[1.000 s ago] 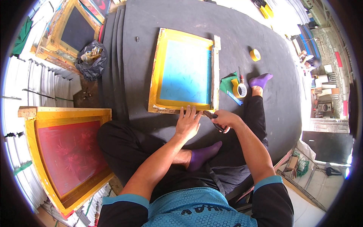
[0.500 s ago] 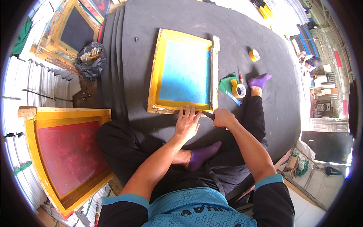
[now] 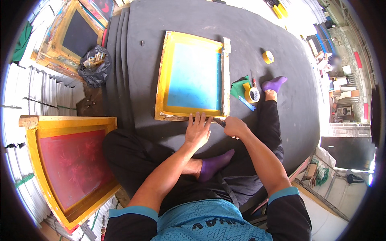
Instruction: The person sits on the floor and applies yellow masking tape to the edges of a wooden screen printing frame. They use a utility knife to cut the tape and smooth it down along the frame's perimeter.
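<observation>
A screen-printing frame with blue mesh and yellow tape along its inner edges lies on the black surface in front of me. My left hand rests with fingers spread over the frame's near edge, close to its right corner. In my right hand, closed, is a slim dark tool whose tip meets that near edge just right of my left fingers. Its exact kind is hard to make out.
Right of the frame lie a green cloth, a tape roll, a blue strip and a thin red-handled tool. Another yellow tape roll sits farther off. A red-mesh frame leans at left, near a black bag.
The whole view has shifted slightly, so the frame appears a little farther left. Both hands keep their places at its near edge, the right still gripping the dark tool.
</observation>
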### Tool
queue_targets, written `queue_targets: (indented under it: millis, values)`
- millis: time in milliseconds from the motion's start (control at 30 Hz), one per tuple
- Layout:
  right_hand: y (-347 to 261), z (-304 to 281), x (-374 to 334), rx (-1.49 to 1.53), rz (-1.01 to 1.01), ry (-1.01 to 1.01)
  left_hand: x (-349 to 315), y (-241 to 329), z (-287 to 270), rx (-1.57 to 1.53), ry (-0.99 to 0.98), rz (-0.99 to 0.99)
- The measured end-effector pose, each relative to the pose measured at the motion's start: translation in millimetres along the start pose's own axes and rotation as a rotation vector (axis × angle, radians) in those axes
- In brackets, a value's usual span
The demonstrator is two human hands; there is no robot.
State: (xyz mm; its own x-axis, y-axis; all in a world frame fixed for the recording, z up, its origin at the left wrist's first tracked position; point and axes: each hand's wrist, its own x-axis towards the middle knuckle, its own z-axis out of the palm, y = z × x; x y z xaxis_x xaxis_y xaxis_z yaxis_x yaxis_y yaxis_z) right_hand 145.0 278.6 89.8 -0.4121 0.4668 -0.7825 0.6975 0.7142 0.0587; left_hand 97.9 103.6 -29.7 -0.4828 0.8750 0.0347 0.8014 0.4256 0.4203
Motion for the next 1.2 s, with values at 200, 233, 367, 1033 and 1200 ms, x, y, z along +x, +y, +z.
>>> queue_targets:
  millis: [200,233,367,1033,1200]
  values:
    - [-7,-17,-2,-0.066,0.036,-0.087,-1,-2,4,-0.013,0.041,0.032]
    - [-2,-11,2,-0.084,0.018,-0.042,-1,-2,4,-0.013,0.036,0.033]
    - [20,23,7,-0.073,-0.052,0.178,0,-3,1,-0.014,0.013,0.033]
    - [54,115,12,0.410,-0.141,0.424,-1,-3,-7,-0.035,0.083,0.088]
    - [52,113,-6,0.529,-0.282,0.492,-7,-2,-24,-0.185,0.224,0.078]
